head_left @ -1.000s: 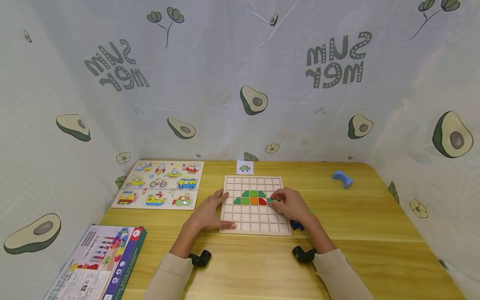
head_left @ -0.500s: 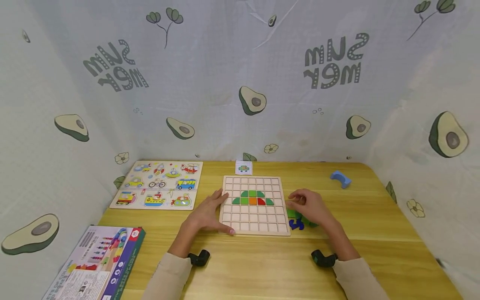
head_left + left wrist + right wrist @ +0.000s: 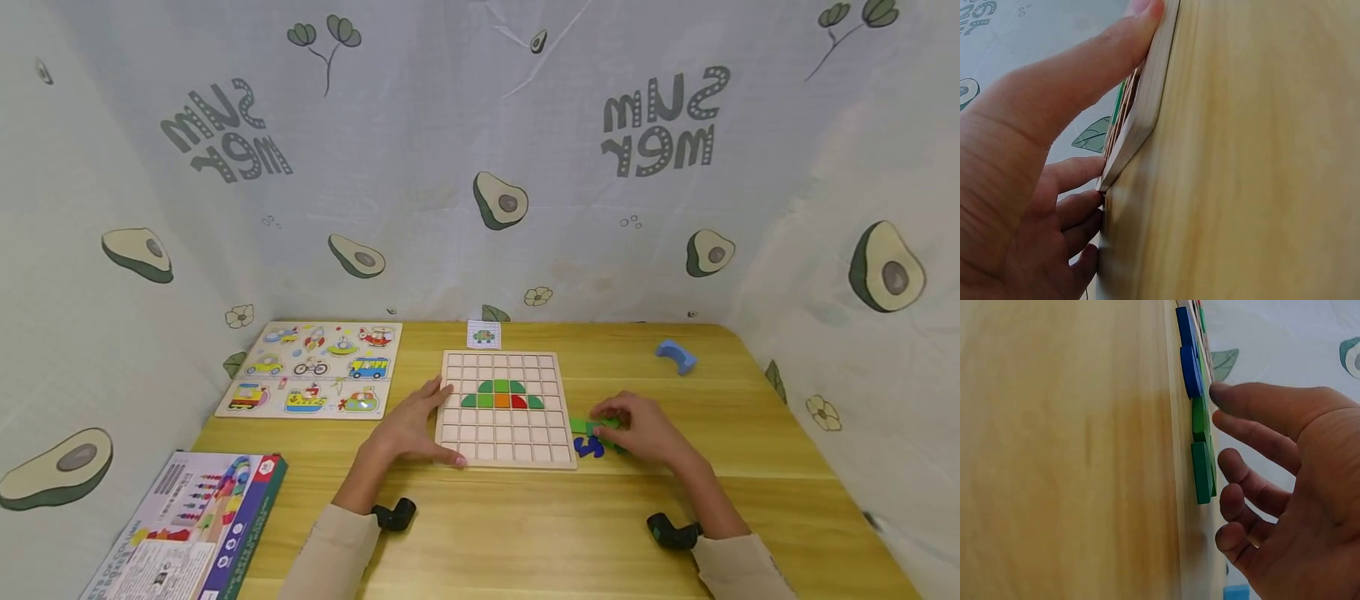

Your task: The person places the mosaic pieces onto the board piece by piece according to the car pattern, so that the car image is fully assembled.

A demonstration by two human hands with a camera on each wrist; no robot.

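Note:
A wooden grid board lies mid-table, with green, orange and red tiles set in a dome shape. My left hand rests at its left side, thumb on the near edge and fingertips against the left edge; the left wrist view shows this hand at the board's corner. My right hand hovers over loose green tiles and blue curved pieces right of the board. In the right wrist view its fingers are bent and apart near the green tiles, with nothing seen between them.
A small pattern card lies behind the board. At the left are a vehicle picture puzzle and a toy box. A blue arch block sits at the back right. Printed cloth walls in the table.
My right hand has let go of a green tile at the right end of the dome and moved right, then down over the loose tiles. The left hand stays on the board.

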